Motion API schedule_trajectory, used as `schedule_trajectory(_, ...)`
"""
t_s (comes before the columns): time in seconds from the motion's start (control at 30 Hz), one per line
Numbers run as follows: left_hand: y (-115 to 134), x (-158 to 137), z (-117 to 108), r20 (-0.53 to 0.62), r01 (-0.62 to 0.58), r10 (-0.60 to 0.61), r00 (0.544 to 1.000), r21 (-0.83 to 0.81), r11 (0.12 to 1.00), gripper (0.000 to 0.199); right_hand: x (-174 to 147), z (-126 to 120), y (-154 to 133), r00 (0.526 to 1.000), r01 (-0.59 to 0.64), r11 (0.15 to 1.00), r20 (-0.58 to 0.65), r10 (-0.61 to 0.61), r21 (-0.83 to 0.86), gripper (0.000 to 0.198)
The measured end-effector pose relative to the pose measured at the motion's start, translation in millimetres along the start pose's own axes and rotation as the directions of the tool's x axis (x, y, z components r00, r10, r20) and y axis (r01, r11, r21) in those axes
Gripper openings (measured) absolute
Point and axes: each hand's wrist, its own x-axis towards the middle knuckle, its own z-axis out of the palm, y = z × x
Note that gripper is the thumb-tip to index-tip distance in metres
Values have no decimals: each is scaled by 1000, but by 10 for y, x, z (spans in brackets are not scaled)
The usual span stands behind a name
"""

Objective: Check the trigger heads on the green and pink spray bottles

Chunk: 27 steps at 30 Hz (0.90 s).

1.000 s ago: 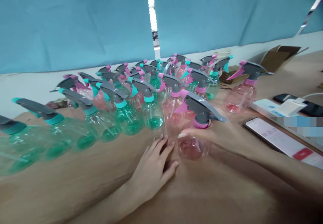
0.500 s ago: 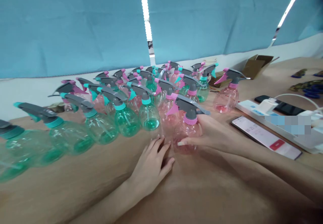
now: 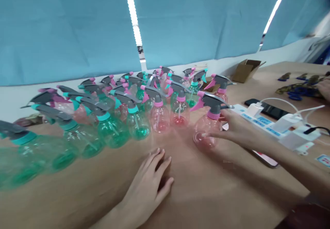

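Note:
My right hand [image 3: 232, 129] is wrapped round the body of a pink spray bottle [image 3: 206, 129], which has a grey head, a pink trigger and a pink collar. Its fingers on the far side are mostly hidden behind the bottle. My left hand [image 3: 149, 181] lies on the table with the fingers spread, holding nothing. Just beyond it stand a green spray bottle [image 3: 138, 126] and another pink spray bottle [image 3: 160, 117]. A larger-looking green spray bottle [image 3: 113, 131] is to their left.
Several more pink and green spray bottles crowd the back and left of the brown table [image 3: 180, 194]. At right are a power strip [image 3: 265, 119] with white chargers, a black phone [image 3: 268, 108] and a partly covered phone [image 3: 268, 159]. An open cardboard box [image 3: 246, 71] stands behind; another person's hand [image 3: 324, 87] shows at right.
My right hand has moved the pink spray bottle to the right, away from the front row, partly covering the lit phone. The view has turned right. My left hand still rests open on the table.

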Motion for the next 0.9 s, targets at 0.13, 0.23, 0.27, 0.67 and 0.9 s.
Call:
schedule_trajectory(0.13,49,170,45,-8,-24,24,1000,-4,1000,40,231,-14,246,1000,8,997,-4,-8,80,48)
schedule_trajectory(0.23,93,335,84,-7,-48,48,999,-28,998,40,418,27,338,998,57,996,-44,-54,74,46)
schedule_trajectory(0.27,107,393,100,-4,-56,56,998,-36,998,40,475,43,357,996,71,995,-54,-67,76,46)
schedule_trajectory(0.67,153,928,219,11,-85,88,996,-142,986,38,821,202,388,984,94,994,-159,-84,58,56)
schedule_trajectory(0.9,135,943,252,4,-94,96,995,-146,985,40,844,213,305,983,68,997,-174,-61,38,59)
